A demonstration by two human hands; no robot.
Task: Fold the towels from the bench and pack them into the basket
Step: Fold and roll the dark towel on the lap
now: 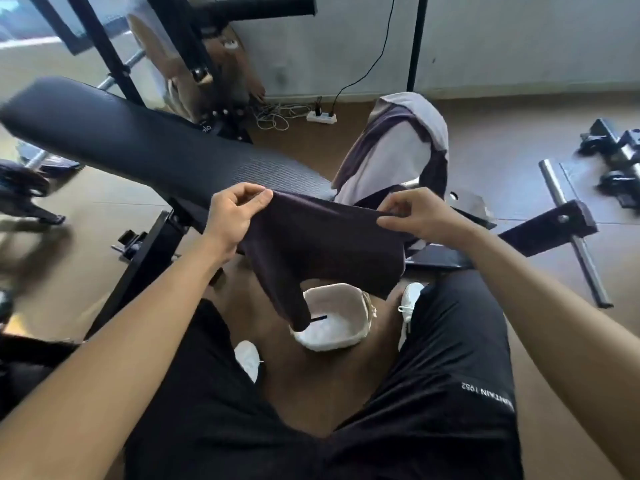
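The dark towel (322,244), judged light and limp, is pinched at its top corners by the left hand (232,216) and right hand (419,216), sagging above the near basket (346,293).

Soft daylight, perhaps motion-blurred left edge

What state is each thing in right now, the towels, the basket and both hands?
White fabric basket, upright on the floor, open.
Dark purple cloth towel, unfolded, held stretched in the air, lower corner over the basket.
Left hand, pinching the towel's top edge.
Right hand, pinching the same edge's other end.
Heap of grey and dark towels, unfolded, draped over the black padded bench's end.
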